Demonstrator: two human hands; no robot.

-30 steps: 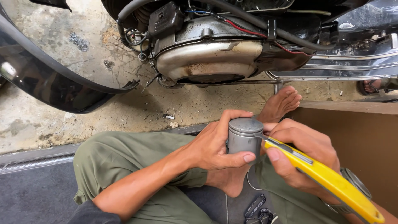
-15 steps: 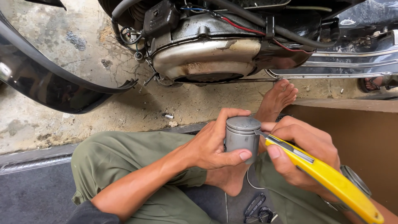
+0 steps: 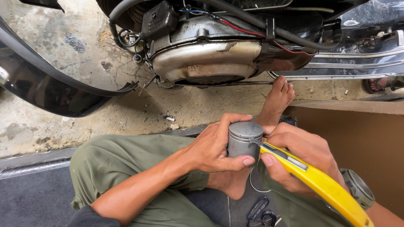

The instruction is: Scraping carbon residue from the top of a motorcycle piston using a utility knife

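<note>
A: Piston (image 3: 245,141): where was it, taking the engine case (image 3: 206,63) as the datum?

B: It was below the engine case and nearer the camera, held off the concrete floor (image 3: 126,113) above the person's lap, with the bare foot (image 3: 277,98) between it and the case. Its long axis stood close to upright, crown uppermost.

A: Which hand carried it?

B: The left hand (image 3: 214,147). Its grip was closed round the grey skirt, fingers behind, thumb across the near side low down. That hand was in full contact; the piston lay directly inside it.

A: And the other hand?

B: The right hand (image 3: 301,157) was closed on a yellow utility knife (image 3: 320,185), whose handle ran down and away to the right. The blade tip (image 3: 257,143) met the piston's right flank just below the crown, apparently at the ring-groove band; the exact groove could not be resolved.

A: So the piston lay which way from the knife hand?

B: To its left, touching at the tip. The knife lay crosswise to the piston's axis.
</note>
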